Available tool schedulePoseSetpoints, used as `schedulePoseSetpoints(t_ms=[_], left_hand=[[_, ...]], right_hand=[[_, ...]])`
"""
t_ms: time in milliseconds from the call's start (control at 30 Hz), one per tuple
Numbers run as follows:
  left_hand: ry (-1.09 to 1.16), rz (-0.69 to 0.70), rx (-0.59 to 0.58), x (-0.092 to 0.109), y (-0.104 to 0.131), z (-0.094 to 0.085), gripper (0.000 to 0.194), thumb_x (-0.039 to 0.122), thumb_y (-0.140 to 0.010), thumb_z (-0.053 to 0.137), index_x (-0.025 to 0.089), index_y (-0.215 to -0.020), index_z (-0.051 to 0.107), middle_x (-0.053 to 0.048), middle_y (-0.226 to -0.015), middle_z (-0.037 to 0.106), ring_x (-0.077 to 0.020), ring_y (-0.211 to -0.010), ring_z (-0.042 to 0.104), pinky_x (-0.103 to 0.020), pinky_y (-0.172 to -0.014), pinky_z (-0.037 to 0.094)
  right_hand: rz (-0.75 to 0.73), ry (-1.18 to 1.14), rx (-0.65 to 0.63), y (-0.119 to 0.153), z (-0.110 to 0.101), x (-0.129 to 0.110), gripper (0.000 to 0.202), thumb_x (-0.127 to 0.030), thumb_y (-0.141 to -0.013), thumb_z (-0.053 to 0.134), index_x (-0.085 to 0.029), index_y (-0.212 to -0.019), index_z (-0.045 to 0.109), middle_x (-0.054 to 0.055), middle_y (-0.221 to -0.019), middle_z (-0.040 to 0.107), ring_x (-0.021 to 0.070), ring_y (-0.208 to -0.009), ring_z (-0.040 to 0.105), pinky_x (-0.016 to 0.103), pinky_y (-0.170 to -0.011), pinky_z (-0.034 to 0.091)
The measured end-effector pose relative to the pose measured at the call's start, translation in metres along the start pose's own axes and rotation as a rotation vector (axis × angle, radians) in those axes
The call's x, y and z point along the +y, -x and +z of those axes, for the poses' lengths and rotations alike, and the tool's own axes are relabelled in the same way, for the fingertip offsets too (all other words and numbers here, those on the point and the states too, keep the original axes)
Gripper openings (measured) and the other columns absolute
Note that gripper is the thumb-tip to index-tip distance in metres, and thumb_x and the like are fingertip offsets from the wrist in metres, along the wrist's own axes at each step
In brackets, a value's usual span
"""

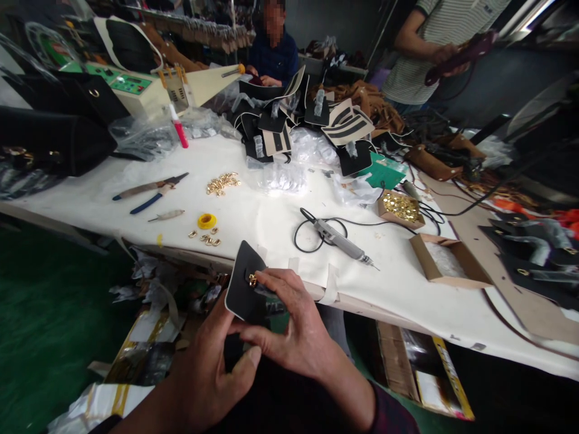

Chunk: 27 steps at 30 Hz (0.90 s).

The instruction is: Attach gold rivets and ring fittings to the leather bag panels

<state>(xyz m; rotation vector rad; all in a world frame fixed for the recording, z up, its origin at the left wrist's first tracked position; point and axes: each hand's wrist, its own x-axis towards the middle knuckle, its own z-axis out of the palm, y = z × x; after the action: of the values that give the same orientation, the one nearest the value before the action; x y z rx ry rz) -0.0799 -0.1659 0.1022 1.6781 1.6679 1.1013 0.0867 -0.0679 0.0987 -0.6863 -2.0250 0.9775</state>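
Held up near the table's front edge is a black leather panel [244, 295] with a pale edge. My left hand [226, 355] is closed around its lower left side. My right hand [294, 319] is closed too, its fingertips at a small gold metal fitting [252, 279] on the panel's face and its thumb under the lower edge. Part of the panel is hidden behind my right fingers. Beyond my hands lie several loose gold fittings [208, 240] beside a yellow tape roll [207, 221]. To the right rests a grey electric screwdriver [341, 239] with a coiled black cable.
Pliers [154, 191], an awl-like tool [167, 215] and a gold hardware pile [223, 183] lie on the white table [253, 208]. Cardboard boxes [447, 265] stand right; black and beige panels [348, 123] are heaped behind. Two people work beyond the table.
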Motion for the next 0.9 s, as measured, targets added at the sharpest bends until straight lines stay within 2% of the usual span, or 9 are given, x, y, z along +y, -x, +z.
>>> schedulePoseSetpoints(t_ms=[100,233,333,433,533,633,733,800,900], left_hand=[[0.061,0.005,-0.076,0.0,0.006,0.001,0.083,0.025,-0.085,0.067,0.033,-0.162,0.037,-0.015,-0.132,0.072,-0.0329,-0.109,0.077,-0.043,-0.086,0.07],[0.085,0.046,-0.146,-0.001,0.009,0.007,0.097,0.027,-0.082,0.071,0.034,-0.167,0.026,-0.016,-0.148,0.063,-0.0349,-0.115,0.075,-0.045,-0.087,0.07],[-0.009,0.142,-0.163,-0.008,0.003,0.011,0.098,0.029,-0.084,0.071,0.033,-0.168,0.021,-0.017,-0.156,0.055,-0.0346,-0.119,0.073,-0.044,-0.088,0.07],[-0.198,0.288,-0.136,-0.019,-0.015,0.014,0.085,0.03,-0.09,0.069,0.032,-0.166,0.03,-0.016,-0.154,0.054,-0.0359,-0.13,0.065,-0.049,-0.101,0.064],[-0.323,0.442,-0.103,-0.03,-0.044,0.021,0.07,0.029,-0.095,0.067,0.032,-0.16,0.042,-0.015,-0.149,0.056,-0.0353,-0.135,0.058,-0.053,-0.112,0.054],[-0.365,0.562,-0.059,-0.036,-0.071,0.034,0.06,0.024,-0.098,0.064,0.03,-0.155,0.048,-0.016,-0.153,0.052,-0.0352,-0.141,0.052,-0.056,-0.118,0.047],[-0.347,0.611,-0.028,-0.039,-0.089,0.048,0.047,0.021,-0.099,0.063,0.028,-0.145,0.057,-0.015,-0.16,0.046,-0.0353,-0.147,0.046,-0.057,-0.12,0.044],[-0.327,0.61,-0.026,-0.041,-0.097,0.054,0.04,0.022,-0.099,0.063,0.028,-0.138,0.062,-0.014,-0.16,0.047,-0.0343,-0.147,0.046,-0.056,-0.119,0.045],[-0.336,0.602,-0.053,-0.041,-0.106,0.059,0.034,0.027,-0.099,0.065,0.027,-0.132,0.067,-0.013,-0.152,0.056,-0.033,-0.139,0.053,-0.054,-0.115,0.049]], right_hand=[[0.004,0.089,0.044,0.009,0.01,-0.004,0.082,-0.034,-0.077,0.09,-0.027,-0.15,0.054,0.014,-0.137,0.065,0.0319,-0.124,0.063,0.05,-0.105,0.052],[0.084,0.171,0.177,0.018,0.021,-0.008,0.066,-0.013,-0.075,0.073,-0.023,-0.14,0.061,0.012,-0.127,0.07,0.0307,-0.116,0.064,0.049,-0.1,0.051],[0.198,0.063,0.262,0.021,0.016,-0.009,0.044,-0.013,-0.083,0.066,-0.023,-0.126,0.071,0.008,-0.117,0.075,0.0262,-0.109,0.067,0.044,-0.099,0.051],[0.433,-0.205,0.324,0.023,0.004,-0.007,0.02,-0.028,-0.096,0.066,-0.022,-0.11,0.077,0.005,-0.107,0.078,0.0231,-0.1,0.07,0.036,-0.092,0.054],[0.649,-0.457,0.395,0.023,-0.004,0.002,0.028,-0.043,-0.094,0.071,-0.017,-0.103,0.078,0.005,-0.096,0.079,0.0224,-0.089,0.071,0.031,-0.08,0.055],[0.712,-0.619,0.48,0.021,-0.008,0.018,0.034,-0.045,-0.089,0.077,-0.015,-0.105,0.079,0.007,-0.095,0.08,0.0233,-0.089,0.072,0.031,-0.081,0.055],[0.718,-0.742,0.524,0.017,-0.01,0.034,0.038,-0.046,-0.083,0.081,-0.015,-0.105,0.079,0.009,-0.096,0.08,0.0255,-0.091,0.074,0.034,-0.084,0.057],[0.765,-0.821,0.508,0.014,-0.016,0.043,0.04,-0.046,-0.078,0.083,-0.015,-0.103,0.078,0.009,-0.093,0.08,0.0257,-0.085,0.074,0.034,-0.079,0.059],[0.872,-0.873,0.414,0.009,-0.034,0.053,0.034,-0.039,-0.074,0.083,-0.015,-0.098,0.077,0.008,-0.085,0.08,0.0224,-0.073,0.072,0.032,-0.07,0.059]])
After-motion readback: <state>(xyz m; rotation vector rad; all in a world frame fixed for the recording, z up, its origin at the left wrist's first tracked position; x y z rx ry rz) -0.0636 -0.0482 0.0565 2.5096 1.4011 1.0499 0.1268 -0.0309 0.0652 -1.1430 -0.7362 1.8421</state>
